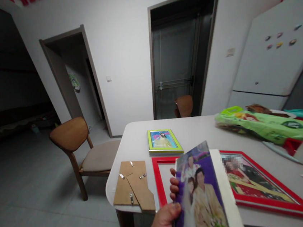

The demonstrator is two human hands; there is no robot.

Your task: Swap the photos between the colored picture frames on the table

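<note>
My left hand (166, 213) grips the left edge of a printed photo (200, 195) of a couple, with a white sheet behind it, held up over the table. Under the photo lies an empty red picture frame (158, 179). To its left rests a brown frame backing board (132, 189) with metal clips, near the table corner. A larger red frame with a picture in it (259, 185) lies to the right. A small green framed photo (163, 141) sits farther back. My right hand is not in view.
The white table (137, 136) has a rounded left corner. A green plastic package (261, 125) lies at the back right. A wooden chair (82, 149) stands left of the table. A white fridge (277, 53) with magnets is at the right, dark doorways behind.
</note>
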